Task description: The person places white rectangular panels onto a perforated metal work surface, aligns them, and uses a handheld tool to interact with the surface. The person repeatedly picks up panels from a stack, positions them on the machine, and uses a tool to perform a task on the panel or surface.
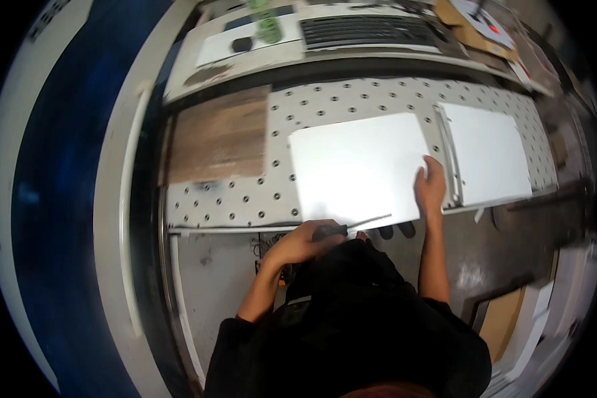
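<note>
- Two bare hands are at work; the fingers of the left hand [302, 242] are closed around a black-handled screwdriver with a long, thin shaft [330, 232], its tip pointing right.
- The shaft crosses above the near edge of a large, flat, white rectangular panel [358, 166]; whether it touches the panel, I cannot tell.
- The right hand [431, 189] is at that panel's right edge, thumb and forefinger slightly parted; whether they pinch the edge is unclear.
- The white panel lies flat on a pale bench dotted with dark-ringed holes [232, 202], its near edge at the bench's front.
- As for progress, the panel is laid out and the screwdriver is in hand; no screw or fitting can be made out on its bright top, so how much work is done or left cannot be judged.
- To the right, a second white panel [487, 152] has a narrow metal rail [450, 156] along its left side; neither hand holds it.
- At far left lies a brown wood-grain board [215, 142]; beyond the bench sits a black keyboard [371, 32].
</note>
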`<state>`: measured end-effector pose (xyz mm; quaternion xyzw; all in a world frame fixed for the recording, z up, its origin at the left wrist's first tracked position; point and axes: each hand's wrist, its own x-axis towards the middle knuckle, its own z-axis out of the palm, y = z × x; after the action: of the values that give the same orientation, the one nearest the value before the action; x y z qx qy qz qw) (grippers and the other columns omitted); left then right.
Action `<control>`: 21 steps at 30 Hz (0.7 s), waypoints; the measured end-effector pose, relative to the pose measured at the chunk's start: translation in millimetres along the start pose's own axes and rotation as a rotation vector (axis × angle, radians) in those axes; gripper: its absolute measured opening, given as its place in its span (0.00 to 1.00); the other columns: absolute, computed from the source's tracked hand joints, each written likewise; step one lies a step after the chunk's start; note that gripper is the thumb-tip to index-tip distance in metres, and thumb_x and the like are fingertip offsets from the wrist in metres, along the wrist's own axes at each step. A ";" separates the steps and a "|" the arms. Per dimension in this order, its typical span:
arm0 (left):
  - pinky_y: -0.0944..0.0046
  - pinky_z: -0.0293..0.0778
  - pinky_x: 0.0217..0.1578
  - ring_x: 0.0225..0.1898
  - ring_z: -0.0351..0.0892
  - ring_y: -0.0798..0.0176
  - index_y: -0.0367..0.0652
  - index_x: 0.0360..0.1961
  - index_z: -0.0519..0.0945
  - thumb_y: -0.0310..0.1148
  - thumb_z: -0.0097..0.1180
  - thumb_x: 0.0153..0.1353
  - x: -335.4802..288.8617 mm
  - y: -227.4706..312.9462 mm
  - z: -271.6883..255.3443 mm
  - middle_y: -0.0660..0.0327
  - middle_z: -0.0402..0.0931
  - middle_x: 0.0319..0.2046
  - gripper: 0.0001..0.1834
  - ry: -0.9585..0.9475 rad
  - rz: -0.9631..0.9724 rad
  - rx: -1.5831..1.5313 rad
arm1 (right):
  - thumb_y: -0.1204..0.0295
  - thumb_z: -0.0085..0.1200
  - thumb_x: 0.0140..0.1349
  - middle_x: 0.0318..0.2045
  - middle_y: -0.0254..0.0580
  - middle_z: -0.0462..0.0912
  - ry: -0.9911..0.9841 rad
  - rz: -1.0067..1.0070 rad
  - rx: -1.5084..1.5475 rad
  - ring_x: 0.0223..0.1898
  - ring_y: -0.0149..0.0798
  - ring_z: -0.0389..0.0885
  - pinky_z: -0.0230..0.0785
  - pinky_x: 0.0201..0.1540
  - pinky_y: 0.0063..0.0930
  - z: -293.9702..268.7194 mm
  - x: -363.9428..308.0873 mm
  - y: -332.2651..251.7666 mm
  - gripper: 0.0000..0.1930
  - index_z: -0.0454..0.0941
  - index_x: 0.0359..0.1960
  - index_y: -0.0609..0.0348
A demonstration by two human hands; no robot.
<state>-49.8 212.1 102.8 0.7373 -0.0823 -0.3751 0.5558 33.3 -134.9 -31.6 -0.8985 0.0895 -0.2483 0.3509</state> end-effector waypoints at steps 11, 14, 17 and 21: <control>0.48 0.76 0.54 0.54 0.81 0.38 0.33 0.57 0.79 0.56 0.54 0.68 -165.6 -100.4 -125.4 0.38 0.82 0.48 0.34 1.534 -0.545 0.546 | 0.72 0.52 0.68 0.59 0.54 0.78 -0.100 0.106 -0.040 0.61 0.52 0.77 0.68 0.64 0.39 0.4 5.4 -12.1 0.20 0.75 0.60 0.64; 0.54 0.74 0.54 0.47 0.81 0.50 0.32 0.50 0.79 0.54 0.56 0.68 -245.3 -60.2 -127.4 0.45 0.80 0.43 0.30 1.936 -0.327 0.278 | 0.71 0.50 0.69 0.60 0.55 0.77 -0.117 0.110 -0.069 0.63 0.52 0.76 0.66 0.67 0.39 -1.7 4.1 -15.1 0.21 0.74 0.62 0.64; 0.62 0.76 0.48 0.37 0.80 0.58 0.32 0.48 0.73 0.43 0.55 0.72 -294.4 -73.5 -132.2 0.53 0.78 0.33 0.21 2.490 0.287 0.554 | 0.71 0.49 0.69 0.61 0.58 0.77 -0.107 0.069 -0.075 0.63 0.55 0.75 0.65 0.67 0.41 -0.7 2.6 -12.9 0.21 0.74 0.62 0.66; 0.53 0.77 0.46 0.42 0.82 0.46 0.29 0.54 0.68 0.43 0.52 0.73 -327.9 -111.1 -130.9 0.45 0.80 0.38 0.25 2.666 -0.121 0.658 | 0.73 0.51 0.67 0.56 0.57 0.80 -0.099 -0.055 -0.238 0.58 0.57 0.76 0.65 0.64 0.46 0.2 6.6 -9.4 0.20 0.77 0.59 0.66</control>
<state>-229.5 528.8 169.4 0.6349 0.4564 0.6234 -0.0025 38.9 -130.0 -22.8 -0.9470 0.0764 -0.2008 0.2388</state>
